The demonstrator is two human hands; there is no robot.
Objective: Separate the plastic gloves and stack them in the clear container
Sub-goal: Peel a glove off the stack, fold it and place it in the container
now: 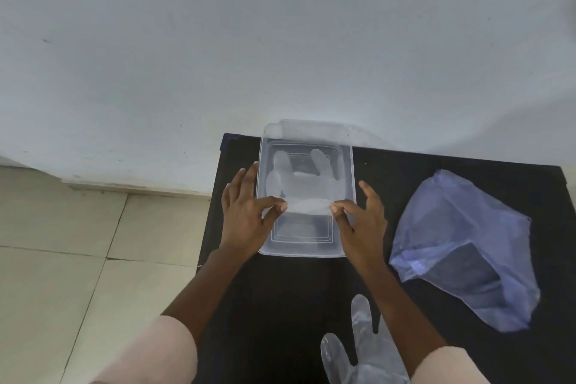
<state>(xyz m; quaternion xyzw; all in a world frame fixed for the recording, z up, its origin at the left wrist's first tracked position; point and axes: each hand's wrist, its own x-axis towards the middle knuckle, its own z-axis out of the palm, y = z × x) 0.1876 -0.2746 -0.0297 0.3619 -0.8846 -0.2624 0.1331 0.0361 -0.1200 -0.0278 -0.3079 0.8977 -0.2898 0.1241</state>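
Note:
A clear rectangular container (349, 165) sits on the black table, its far end against the wall. Inside it lies a see-through plastic glove (304, 184), fingers pointing away from me. My left hand (246, 215) pinches the left corner of the glove's cuff between thumb and forefinger. My right hand (361, 218) pinches the right corner the same way. The cuff is stretched between them over the middle of the container. Another plastic glove (363, 349) lies on the table near me, partly under my right forearm.
A bluish plastic bag (461, 246) lies crumpled on the right of the black table (280, 305). A clear lid (314, 128) leans against the white wall behind the container. Tiled floor (78, 259) is to the left of the table's edge.

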